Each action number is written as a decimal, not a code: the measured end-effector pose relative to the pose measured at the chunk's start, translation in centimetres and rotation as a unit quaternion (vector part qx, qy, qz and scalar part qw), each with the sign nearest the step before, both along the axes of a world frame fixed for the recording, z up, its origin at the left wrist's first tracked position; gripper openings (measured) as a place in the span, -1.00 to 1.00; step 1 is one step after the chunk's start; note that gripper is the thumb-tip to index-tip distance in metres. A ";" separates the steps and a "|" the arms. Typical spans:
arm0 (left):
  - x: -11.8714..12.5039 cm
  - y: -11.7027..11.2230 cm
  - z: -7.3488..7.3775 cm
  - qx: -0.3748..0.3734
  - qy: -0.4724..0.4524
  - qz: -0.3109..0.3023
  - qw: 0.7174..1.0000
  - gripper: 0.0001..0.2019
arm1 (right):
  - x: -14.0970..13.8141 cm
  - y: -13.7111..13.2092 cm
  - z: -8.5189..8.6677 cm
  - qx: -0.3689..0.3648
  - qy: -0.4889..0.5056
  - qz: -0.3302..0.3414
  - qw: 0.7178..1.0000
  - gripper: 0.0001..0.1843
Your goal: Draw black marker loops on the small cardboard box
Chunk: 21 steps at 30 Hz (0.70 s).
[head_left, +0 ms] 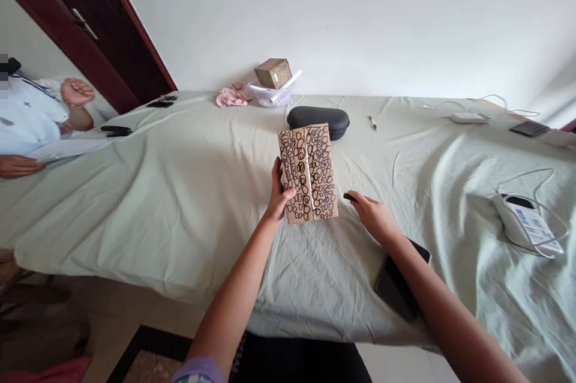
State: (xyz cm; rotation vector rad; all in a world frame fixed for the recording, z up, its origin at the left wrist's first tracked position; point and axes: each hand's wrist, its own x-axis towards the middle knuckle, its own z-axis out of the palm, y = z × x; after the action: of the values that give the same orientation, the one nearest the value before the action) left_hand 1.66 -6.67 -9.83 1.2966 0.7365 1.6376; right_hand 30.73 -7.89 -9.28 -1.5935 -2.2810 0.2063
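A small cardboard box [299, 191] covered in black hand-drawn loops is tilted up toward me in the middle of the view. A pale line runs down its middle. My left hand [279, 197] grips its left side, thumb on the front face and fingers behind. Just right of the box, apart from it, my right hand [371, 215] is closed around a slim black object [350, 197]; only its end shows, so I cannot tell its kind. Behind the box lies a black hard case [339, 122], partly hidden. Under my right forearm is a flat dark device [396, 290].
A pale green cloth [202, 191] covers the table. Toward the wall stand a plastic basket [270, 98] with a brown box [273, 74], a pink cloth [234, 95] and a pen [372, 123]. A corded white device [526, 224] lies right. Another person's hand [77, 92] is left.
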 end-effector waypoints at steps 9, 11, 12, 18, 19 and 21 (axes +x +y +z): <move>-0.2 0.5 -0.7 0.003 -0.006 -0.023 1.000 0.07 | 1.7 1.2 -0.6 -0.040 -0.057 -0.120 0.990 0.00; -0.2 0.5 -0.7 0.003 -0.009 -0.024 1.000 0.06 | 2.6 1.5 -0.9 -0.027 -0.036 -0.134 0.990 -0.07; -0.2 0.5 -0.8 0.003 -0.011 -0.026 1.000 0.06 | 3.2 1.7 -0.9 -0.015 -0.014 -0.135 0.991 -0.08; -0.1 0.5 -0.7 0.003 -0.004 -0.027 1.000 0.06 | 5.2 1.7 -0.3 0.099 0.242 -0.060 0.963 -0.34; -0.1 0.5 -0.7 0.004 -0.001 -0.026 1.000 0.06 | 5.3 1.6 -0.2 0.104 0.260 -0.053 0.958 -0.44; -0.1 0.5 -0.7 0.003 0.000 -0.028 1.000 0.06 | 5.2 1.6 -0.3 0.102 0.256 -0.043 0.960 -0.59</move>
State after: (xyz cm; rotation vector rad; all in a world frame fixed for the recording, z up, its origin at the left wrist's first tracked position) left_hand 1.53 -6.16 -10.53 1.3104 0.6891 1.5968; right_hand 35.89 -6.33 -9.62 -1.3397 -1.7725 0.3095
